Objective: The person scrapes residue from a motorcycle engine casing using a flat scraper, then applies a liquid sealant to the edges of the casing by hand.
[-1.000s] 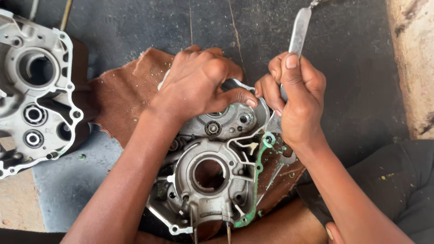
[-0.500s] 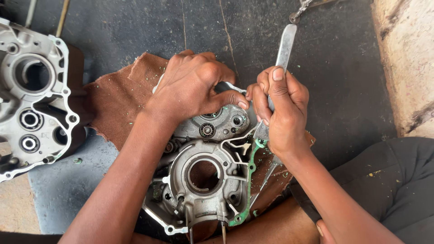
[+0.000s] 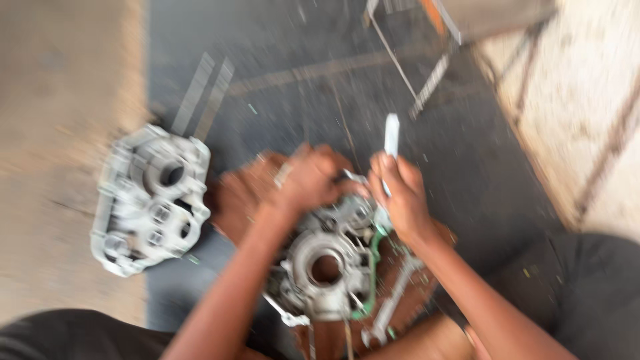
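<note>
The head view is blurred by motion. A grey metal engine case half with a round central opening lies in front of me on a brown cloth. A green gasket runs along its right edge. My left hand presses down on the top of the case. My right hand is closed around a flat metal tool whose upper end sticks up above my fingers, its lower end at the case's upper right edge.
A second grey engine case half lies to the left on the dark mat. Thin metal rods lie at the top. Bare concrete floor flanks the mat on both sides. My dark-clad knee is at lower right.
The camera has pulled back and swung, so everything looks smaller and blurred. Both hands stay on the case and the tool as before.
</note>
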